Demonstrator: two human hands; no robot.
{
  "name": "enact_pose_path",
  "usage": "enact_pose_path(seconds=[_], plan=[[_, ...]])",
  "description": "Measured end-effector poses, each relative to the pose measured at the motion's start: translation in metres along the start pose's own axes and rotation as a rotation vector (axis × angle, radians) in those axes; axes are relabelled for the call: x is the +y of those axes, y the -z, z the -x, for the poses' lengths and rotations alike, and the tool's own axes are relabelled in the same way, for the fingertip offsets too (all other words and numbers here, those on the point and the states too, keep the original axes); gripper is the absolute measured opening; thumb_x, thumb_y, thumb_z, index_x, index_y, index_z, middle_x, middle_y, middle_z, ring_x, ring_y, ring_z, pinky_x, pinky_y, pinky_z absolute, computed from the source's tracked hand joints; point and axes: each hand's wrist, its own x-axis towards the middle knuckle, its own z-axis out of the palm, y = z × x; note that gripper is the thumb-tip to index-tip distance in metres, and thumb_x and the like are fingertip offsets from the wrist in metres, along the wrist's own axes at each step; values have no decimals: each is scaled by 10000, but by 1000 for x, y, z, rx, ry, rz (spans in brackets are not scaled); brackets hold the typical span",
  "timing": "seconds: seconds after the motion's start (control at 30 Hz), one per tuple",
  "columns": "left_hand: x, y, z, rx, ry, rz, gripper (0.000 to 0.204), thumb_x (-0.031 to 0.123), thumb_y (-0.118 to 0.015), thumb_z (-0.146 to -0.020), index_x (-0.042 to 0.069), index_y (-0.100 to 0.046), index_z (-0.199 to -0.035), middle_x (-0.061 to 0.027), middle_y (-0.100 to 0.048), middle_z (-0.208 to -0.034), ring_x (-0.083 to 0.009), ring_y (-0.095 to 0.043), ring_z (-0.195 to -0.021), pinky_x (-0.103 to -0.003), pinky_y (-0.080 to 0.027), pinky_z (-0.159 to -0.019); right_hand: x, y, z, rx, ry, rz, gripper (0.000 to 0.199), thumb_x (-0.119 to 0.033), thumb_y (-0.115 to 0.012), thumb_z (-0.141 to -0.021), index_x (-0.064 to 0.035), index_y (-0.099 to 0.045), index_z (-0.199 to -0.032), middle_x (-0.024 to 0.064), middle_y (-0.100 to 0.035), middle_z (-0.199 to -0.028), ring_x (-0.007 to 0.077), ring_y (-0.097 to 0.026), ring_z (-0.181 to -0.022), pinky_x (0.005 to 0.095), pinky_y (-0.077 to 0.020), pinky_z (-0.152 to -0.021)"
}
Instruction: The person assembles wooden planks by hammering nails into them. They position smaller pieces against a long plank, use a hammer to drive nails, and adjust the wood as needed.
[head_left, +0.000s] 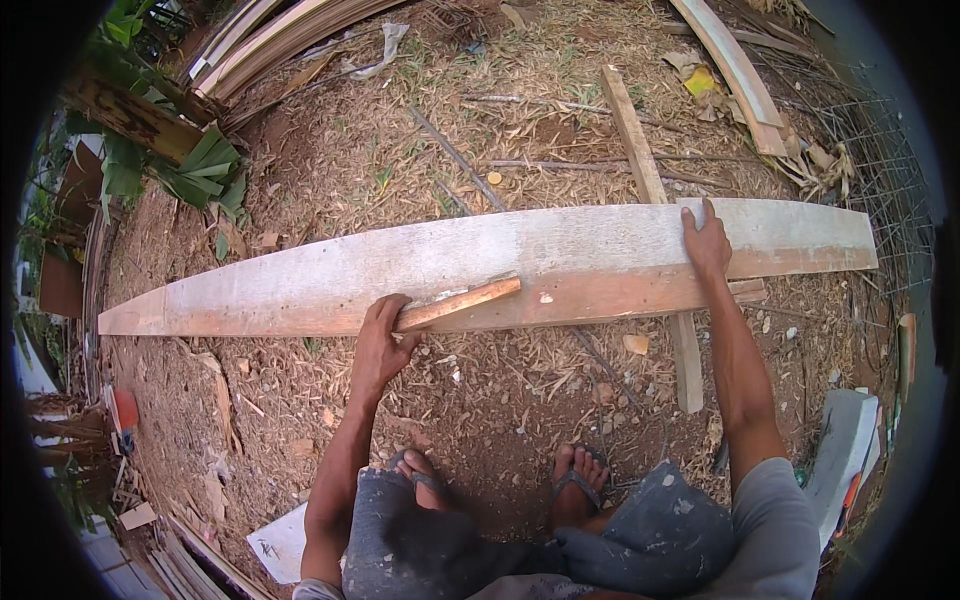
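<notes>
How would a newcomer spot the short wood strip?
Find the long whitish board spanning the view. Near its lower edge, the left hand touches an orange-brown wood strip. Its short length and upward-right slant set it apart from the board.

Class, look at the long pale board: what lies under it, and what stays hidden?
A narrow wooden beam shows beyond both edges of the long board, apparently passing under it, with littered ground around. The beam's middle is covered; so is whatever else lies directly below the board.

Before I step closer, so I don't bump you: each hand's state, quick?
Left hand: closed, holding one end of the short wood strip.
Right hand: at the far edge of the long board; grip unclear.
</notes>
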Motion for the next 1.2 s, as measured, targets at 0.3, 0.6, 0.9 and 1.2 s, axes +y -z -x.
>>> enact_pose_path(seconds=[0.3,0.6,0.9,1.2], plan=[[25,7,-33,-303,-256,-284,544,241,-774,-738,37,-532,-1180,-191,-579,-1120,-392,-542,-1087,-472,-452,-907,1,-1,-1,-29,2,-28,642,-503,-507,-938,-139,-415,-1459,239,-579,-1256,439,-580,-1136,497,-436,-977],[45,29,-74,-414,461,505,599,533,-597,-933,-35,-623,-1124,-143,-682,-855,-178,-651,-796,-334,-510,-706,-7,5,-7,-178,-56,-40,621,-458,-517,-944,-133,-404,-1460,237,-573,-1227,430,-581,-1117,504,-435,-973],[39,37,-107,-467,269,-162,748,670,-606,-825,-5,-616,-1147,-275,-678,-850,-420,-679,-873,-486,-513,-796,-13,10,-5,-175,-104,-123,658,-429,-558,-929,-116,-362,-1473,234,-548,-1315,430,-565,-1159,490,-436,-980],[3,-8,-193,-194,154,56,519,497,-452,-983,17,-646,-1014,-231,-606,-659,-409,-645,-696,-482,-490,-666,2,10,-2,-24,-233,-339,623,-474,-599,-898,-13,-566,-1316,281,-612,-1237,435,-570,-1175,463,-424,-1019]])
